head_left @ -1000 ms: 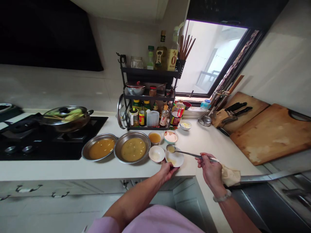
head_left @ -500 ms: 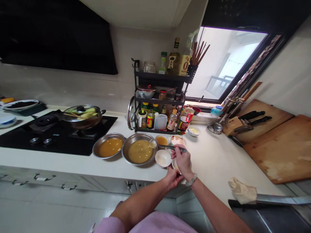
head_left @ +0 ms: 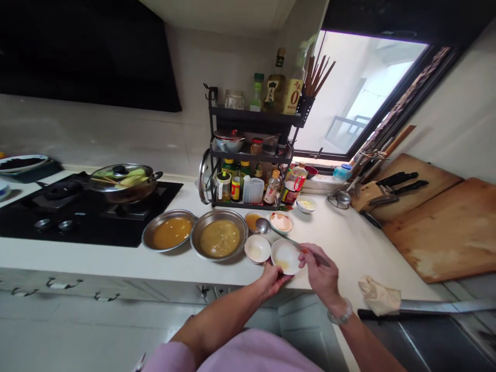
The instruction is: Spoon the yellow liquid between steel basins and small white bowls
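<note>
The white bowl (head_left: 285, 253) is gripped at its near edge by the left hand (head_left: 272, 280), and the ladle (head_left: 284, 238) is clamped by its handle in the right hand (head_left: 322, 271). The hands are held apart, with the right one set just beside the bowl on its right. The relation judged to matter most is the ladle's line: its long axis is pointed forward and leftward from the right hand, across the white bowl's far side, so its head is carried beyond both hands. Whether anything is held in the head cannot be told.

Just left of the gripped bowl, ahead of the left hand, a second small bowl (head_left: 256, 243) is placed. Beyond it, a bowl of orange liquid (head_left: 251, 232) is partly covered by the ladle's head; contact cannot be told. Farther to the left hand's left, a steel basin (head_left: 220, 214) of yellowish liquid is set on the bench (head_left: 349, 237). A rack (head_left: 256, 112) is seen farthest ahead.

Half a second ago, the ladle's head was held at the basin's right rim and the white bowl was largely hidden by the right hand; both have since been shifted rightward.
</note>
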`<state>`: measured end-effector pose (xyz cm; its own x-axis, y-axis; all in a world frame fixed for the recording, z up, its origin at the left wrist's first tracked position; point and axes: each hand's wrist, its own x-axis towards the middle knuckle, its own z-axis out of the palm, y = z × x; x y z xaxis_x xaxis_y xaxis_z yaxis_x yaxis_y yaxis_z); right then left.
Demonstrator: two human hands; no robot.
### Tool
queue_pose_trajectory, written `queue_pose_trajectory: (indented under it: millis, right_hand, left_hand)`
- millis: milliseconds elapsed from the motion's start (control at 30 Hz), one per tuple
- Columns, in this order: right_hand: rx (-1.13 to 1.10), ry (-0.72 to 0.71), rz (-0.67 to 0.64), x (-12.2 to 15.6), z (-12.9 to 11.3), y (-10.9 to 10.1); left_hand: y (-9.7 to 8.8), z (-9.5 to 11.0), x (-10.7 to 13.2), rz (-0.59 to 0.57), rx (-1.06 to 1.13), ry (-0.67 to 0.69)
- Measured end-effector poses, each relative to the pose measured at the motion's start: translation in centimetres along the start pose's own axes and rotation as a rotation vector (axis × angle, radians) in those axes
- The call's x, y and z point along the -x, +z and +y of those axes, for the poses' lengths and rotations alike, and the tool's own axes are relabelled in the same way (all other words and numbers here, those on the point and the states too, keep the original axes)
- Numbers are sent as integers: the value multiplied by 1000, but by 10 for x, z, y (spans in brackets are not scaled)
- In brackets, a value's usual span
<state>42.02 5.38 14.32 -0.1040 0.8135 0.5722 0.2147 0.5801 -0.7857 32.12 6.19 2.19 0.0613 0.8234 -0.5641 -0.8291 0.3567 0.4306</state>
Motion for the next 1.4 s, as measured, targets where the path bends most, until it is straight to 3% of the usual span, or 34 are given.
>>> queue_pose_trajectory:
  millis: [100, 200, 400, 500, 600, 800, 900, 1233, 1400]
  right_hand:
    - [38, 71, 50, 15, 6, -37]
    - [98, 117, 2, 36, 20, -65]
    - [200, 61, -183, 63, 38, -88]
    - [201, 36, -236, 68, 37, -90]
    - [149, 136, -206, 73, 39, -86]
    - [-93, 519, 274, 78, 57, -67]
    - [-229, 614, 400, 71, 63, -60]
    - [-262, 520, 476, 42, 53, -65]
    - [-290, 508, 489, 33, 48, -61]
  left_hand:
    - [-4, -1, -1, 1, -13, -30]
    - [-6, -3, -1, 37, -38, -27]
    - [-2, -6, 3, 54, -122, -6]
    - [0, -7, 5, 33, -150, 24]
    - [1, -7, 4, 28, -188, 39]
    - [4, -4, 1, 64, -188, 11]
    - [8, 0, 0, 72, -161, -15]
    - [18, 4, -9, 180, -63, -16]
    - [14, 3, -9, 128, -48, -9]
